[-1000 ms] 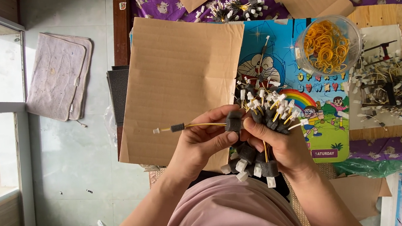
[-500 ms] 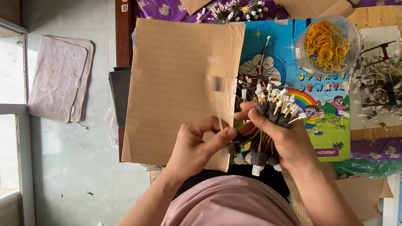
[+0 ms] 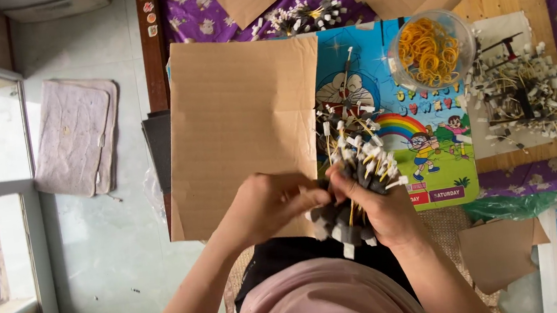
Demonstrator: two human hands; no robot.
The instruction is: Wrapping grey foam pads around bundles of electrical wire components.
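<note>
Flanking the right hand (image 3: 382,211) and its bundle (image 3: 355,176): cardboard sheet (image 3: 241,119), rubber-band bowl (image 3: 430,50).

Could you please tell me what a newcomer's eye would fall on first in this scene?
Probably the bundle of small parts with grey ends and white tips, gripped by the right hand at centre while the left hand pinches at it. Next, the clear bowl of yellow rubber bands on the colourful cartoon board, beside a large cardboard sheet.

Bare forearms, no sleeves in view; pale pink top over black garment
</note>
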